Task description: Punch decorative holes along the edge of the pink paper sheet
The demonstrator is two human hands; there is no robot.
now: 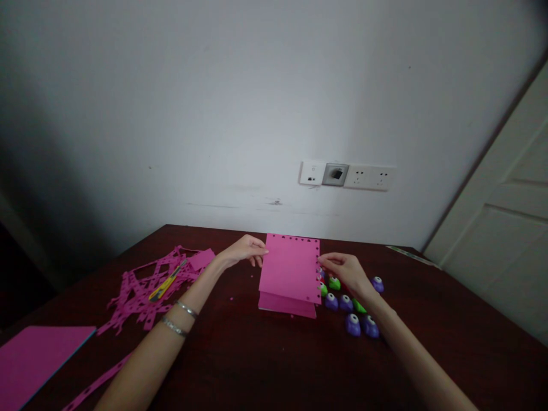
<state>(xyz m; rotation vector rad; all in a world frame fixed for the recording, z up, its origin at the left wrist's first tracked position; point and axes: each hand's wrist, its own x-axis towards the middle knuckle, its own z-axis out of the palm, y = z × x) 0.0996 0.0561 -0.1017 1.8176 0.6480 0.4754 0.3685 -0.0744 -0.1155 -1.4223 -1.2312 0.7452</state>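
A pink sheet of paper with punched holes along its top and right edges is held up over the dark wooden table. My left hand pinches its upper left edge. My right hand pinches its right edge. A second pink sheet lies flat beneath it. Several small purple punches and green punches sit just right of the sheet, under my right wrist.
A heap of pink cut strips with a yellow utility knife lies at the left. A stack of pink paper sits at the near left corner. Wall sockets are behind; a white door stands at right.
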